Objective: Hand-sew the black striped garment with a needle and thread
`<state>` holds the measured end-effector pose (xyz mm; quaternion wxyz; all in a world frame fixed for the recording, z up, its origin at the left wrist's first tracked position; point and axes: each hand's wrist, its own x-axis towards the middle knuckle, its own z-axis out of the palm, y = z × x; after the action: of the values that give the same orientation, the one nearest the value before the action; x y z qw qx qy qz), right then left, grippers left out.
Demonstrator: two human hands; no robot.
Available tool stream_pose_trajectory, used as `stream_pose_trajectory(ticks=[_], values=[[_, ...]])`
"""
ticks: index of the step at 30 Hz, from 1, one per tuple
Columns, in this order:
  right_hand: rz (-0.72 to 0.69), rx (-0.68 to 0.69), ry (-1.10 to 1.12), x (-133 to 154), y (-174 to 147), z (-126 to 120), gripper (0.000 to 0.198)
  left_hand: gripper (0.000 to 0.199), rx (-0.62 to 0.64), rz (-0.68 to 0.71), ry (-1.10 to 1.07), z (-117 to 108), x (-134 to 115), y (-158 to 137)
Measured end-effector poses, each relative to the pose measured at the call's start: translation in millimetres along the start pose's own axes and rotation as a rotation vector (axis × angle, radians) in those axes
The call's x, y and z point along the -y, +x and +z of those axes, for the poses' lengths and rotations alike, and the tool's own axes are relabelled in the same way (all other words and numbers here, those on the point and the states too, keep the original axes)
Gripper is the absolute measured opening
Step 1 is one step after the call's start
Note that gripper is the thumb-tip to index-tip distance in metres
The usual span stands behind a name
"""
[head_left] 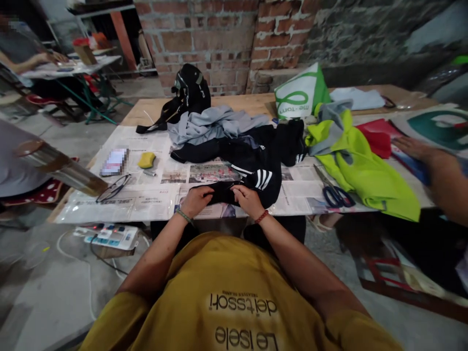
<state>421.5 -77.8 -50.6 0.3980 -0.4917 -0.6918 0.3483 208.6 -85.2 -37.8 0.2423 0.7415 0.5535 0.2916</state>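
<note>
Black garment with white stripes (258,153) lies on the newspaper-covered table (151,204), directly in front of the person; whether it is a jacket or trousers I cannot tell. One narrow part of it runs crosswise along the near side, its long axis roughly parallel to the table's front edge, then bends away at the right towards the heaped bulk. The left hand (197,201) pinches this part near its outer end; the right hand (247,200) pinches it further in, nearer the white stripes and so closer to the bulk. Both hands are closed on the cloth, thumbs facing each other, with a short black span between them.

The front edge is just below the wrists, leaving little table on that side. Beyond the span, a patch of printed paper shows inside the garment's curve. Leftward there is open newspaper as far as the eyeglasses (114,189), with the yellow sponge (146,160) farther back. On the right, a narrower gap separates the garment from the scissors (334,195), which lie against the neon yellow-green garment (380,170). Behind, a grey garment (219,124) touches the black heap, closing off that side.
</note>
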Motion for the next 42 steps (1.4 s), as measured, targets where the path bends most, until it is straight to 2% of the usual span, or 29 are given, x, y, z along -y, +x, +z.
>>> stream_pose_trajectory(ticks=[3, 6, 9, 11, 16, 19, 22, 26, 36, 42], values=[[0.042, 0.016, 0.066, -2, 1, -2, 0.030, 0.021, 0.046, -0.071, 0.000, -9, 4, -3], [0.038, 0.027, 0.087, -1, 0, -2, 0.029, 0.022, 0.016, -0.126, -0.074, -7, 0, -6], [0.035, 0.014, 0.120, 0, -2, -2, 0.031, 0.027, -0.108, -0.062, -0.123, 3, -6, -6], [0.042, 0.012, 0.153, 3, -4, -3, 0.032, 0.022, -0.174, -0.002, -0.137, 11, -7, -5], [-0.040, -0.039, 0.084, 17, -18, -8, 0.030, 0.014, -0.267, 0.024, -0.180, 22, -1, -5], [-0.152, -0.035, -0.047, 28, -27, -5, 0.025, 0.013, -0.277, 0.061, -0.158, 22, -1, -7], [-0.219, 0.079, -0.159, 33, -32, 6, 0.024, 0.013, -0.302, 0.077, -0.132, 20, -3, -9], [-0.186, 0.170, -0.242, 27, -30, 18, 0.024, 0.013, -0.305, 0.073, -0.114, 21, -4, -10], [-0.102, 0.112, -0.289, 20, -26, 23, 0.022, 0.015, -0.316, 0.135, -0.079, 22, -2, -13], [-0.082, 0.125, -0.358, 20, -25, 25, 0.024, 0.017, -0.285, 0.174, -0.086, 20, -6, -14]])
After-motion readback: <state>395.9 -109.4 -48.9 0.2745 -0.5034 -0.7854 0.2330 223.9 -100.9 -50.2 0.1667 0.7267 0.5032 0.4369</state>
